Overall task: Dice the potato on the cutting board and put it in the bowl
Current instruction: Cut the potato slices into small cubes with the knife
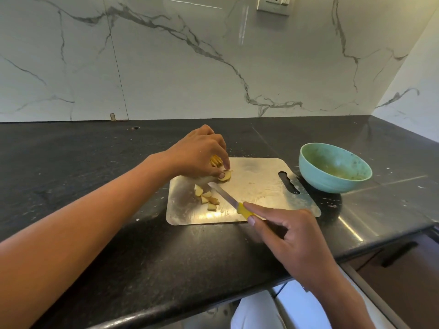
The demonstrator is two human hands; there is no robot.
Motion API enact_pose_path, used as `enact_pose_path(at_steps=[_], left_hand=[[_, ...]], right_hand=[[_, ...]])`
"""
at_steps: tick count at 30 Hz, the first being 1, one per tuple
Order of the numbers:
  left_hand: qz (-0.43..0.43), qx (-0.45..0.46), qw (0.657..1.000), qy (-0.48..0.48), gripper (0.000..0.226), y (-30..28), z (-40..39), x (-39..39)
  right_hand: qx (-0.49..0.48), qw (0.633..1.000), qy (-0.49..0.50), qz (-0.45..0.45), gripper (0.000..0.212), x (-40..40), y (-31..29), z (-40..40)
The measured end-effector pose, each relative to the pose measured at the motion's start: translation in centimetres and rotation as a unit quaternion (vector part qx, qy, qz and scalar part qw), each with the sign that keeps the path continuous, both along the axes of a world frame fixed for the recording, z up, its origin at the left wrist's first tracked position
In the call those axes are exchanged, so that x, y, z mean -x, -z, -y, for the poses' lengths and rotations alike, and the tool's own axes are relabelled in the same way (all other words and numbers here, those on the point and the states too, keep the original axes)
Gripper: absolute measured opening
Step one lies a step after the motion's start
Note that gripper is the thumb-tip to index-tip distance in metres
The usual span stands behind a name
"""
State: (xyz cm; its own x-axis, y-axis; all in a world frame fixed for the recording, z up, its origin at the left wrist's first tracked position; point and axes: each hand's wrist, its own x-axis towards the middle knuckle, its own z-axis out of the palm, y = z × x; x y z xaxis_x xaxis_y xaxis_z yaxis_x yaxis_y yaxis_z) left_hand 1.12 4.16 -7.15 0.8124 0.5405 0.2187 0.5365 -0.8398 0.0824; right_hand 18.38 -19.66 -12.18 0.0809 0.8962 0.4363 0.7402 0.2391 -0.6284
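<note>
A metal cutting board (259,181) lies on a dark stone counter (95,176), in front of a white marble-patterned wall (166,67). The left hand (197,155) reaches over the board's far left corner, its fingers bent down and drawn together — thumb and forefinger pinch a round potato slice (224,175) that rests flat on the board. Just behind the fingers, partly hidden by them, more potato slices (215,160) stand close together at the board's far edge.

Nearer the person, on the left part of the board, lies a small cluster of diced potato pieces (207,197), some with skin showing. They sit just beside the knife blade.

The right hand (294,236) holds a knife (234,201) by its yellow handle, the forefinger stretched along the top and the thumb pressed to the side; the other fingers curl underneath, and how far they close round the handle cannot be told. The blade points up and to the left, its tip close to the pinched slice, lying low over the board.

A pale green bowl (332,184) stands on the counter just beside the board's right end, near the handle slot. Its inside shows a smear of residue — no potato pieces can be made out in it. An electrical socket (273,4) sits high on the wall.
</note>
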Motion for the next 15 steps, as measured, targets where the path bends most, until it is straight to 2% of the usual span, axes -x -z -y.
enact_pose_path(at_steps=[4,7,11,15], left_hand=[[0.01,-0.022,1.0,-0.004,0.028,0.3,0.0,0.1],[0.014,-0.033,0.999,-0.01,0.029,0.3,0.4,-0.1],[0.017,-0.052,0.998,-0.022,0.032,1.0,1.6,-1.2],[0.02,-0.09,0.995,-0.028,0.039,1.8,2.9,-2.4]], right_hand=[[-0.039,0.998,0.049,-0.031,0.033,-1.4,-0.2,0.6],[-0.068,0.992,0.101,-0.02,0.033,-1.3,0.2,0.9],[-0.077,0.977,0.191,0.056,0.036,-0.8,0.1,0.1],[-0.059,0.965,0.211,0.144,0.034,0.1,-0.5,-1.1]])
